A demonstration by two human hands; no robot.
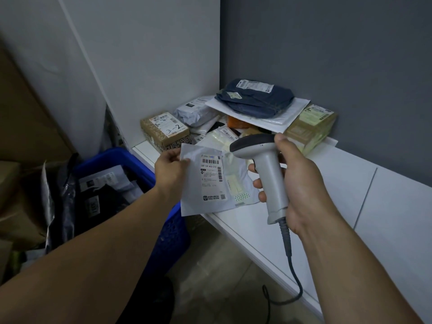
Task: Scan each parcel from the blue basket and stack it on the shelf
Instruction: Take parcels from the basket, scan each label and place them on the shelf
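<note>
Scan step: flat white parcel (191, 195) held label-up beside scanner (272, 174), over the front edge of the shelf (339, 183).
Left hand (171, 170) pinches the parcel by its upper left corner, thumb on top. Right hand (299, 183) is wrapped round the scanner grip, just right of the parcel, with the head pointing toward the stacked parcels (254, 99) beyond both hands. Blue basket (138, 167) sits below and left of the left hand, with more parcels inside. Risks, as judged: the scanner head appears aimed past the barcode label (211, 176), so the beam may read a label in the pile instead. The one-corner pinch could let the thin parcel droop or slip. Cable (289, 256) hanging under the right hand could snag on the shelf edge.
</note>
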